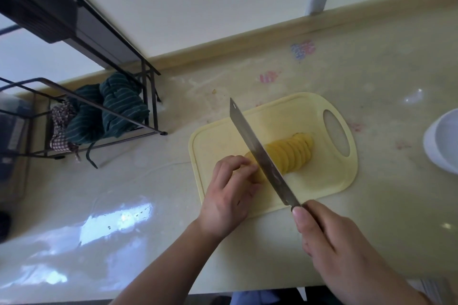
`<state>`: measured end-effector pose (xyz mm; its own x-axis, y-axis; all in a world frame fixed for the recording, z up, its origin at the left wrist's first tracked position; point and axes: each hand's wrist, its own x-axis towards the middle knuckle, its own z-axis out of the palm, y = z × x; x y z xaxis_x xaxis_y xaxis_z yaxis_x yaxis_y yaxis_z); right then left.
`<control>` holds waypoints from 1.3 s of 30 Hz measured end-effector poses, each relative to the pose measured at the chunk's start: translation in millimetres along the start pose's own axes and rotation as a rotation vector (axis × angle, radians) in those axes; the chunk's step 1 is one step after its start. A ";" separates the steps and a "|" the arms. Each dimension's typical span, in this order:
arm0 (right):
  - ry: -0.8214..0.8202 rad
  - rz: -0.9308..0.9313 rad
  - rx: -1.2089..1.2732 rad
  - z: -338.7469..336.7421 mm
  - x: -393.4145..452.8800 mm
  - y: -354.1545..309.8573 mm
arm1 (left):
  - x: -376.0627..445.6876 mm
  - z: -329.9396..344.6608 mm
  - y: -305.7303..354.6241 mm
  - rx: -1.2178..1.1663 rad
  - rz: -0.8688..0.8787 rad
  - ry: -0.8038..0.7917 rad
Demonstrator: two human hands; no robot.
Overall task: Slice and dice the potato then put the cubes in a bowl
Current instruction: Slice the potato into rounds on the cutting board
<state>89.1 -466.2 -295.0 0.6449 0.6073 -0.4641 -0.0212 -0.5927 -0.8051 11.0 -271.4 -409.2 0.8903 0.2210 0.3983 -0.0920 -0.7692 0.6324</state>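
A pale yellow cutting board [322, 181] lies on the counter. On it a row of several potato slices [292, 153] leans to the right of the knife blade [257, 153]. My left hand [230, 193] holds the uncut end of the potato [250, 156] with curled fingers, just left of the blade. My right hand [339, 250] grips the knife handle at the board's near edge, thumb along the top. The blade stands against the potato, tip pointing away from me. A white bowl [441, 141] sits at the right edge.
A black wire rack [104, 116] with a green striped cloth [111, 111] stands at the left on the counter. The wall and its raised trim run along the back. The counter's front edge is near my forearms.
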 end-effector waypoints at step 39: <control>0.033 0.039 -0.075 34.6 40.9 4.0 | 4.4 3.0 -10.8 -0.017 0.047 0.011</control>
<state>89.0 -425.4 -330.1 0.6698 0.5657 -0.4810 0.0096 -0.6543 -0.7562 17.3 -263.9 -416.3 0.8799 0.1911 0.4351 -0.1417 -0.7685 0.6240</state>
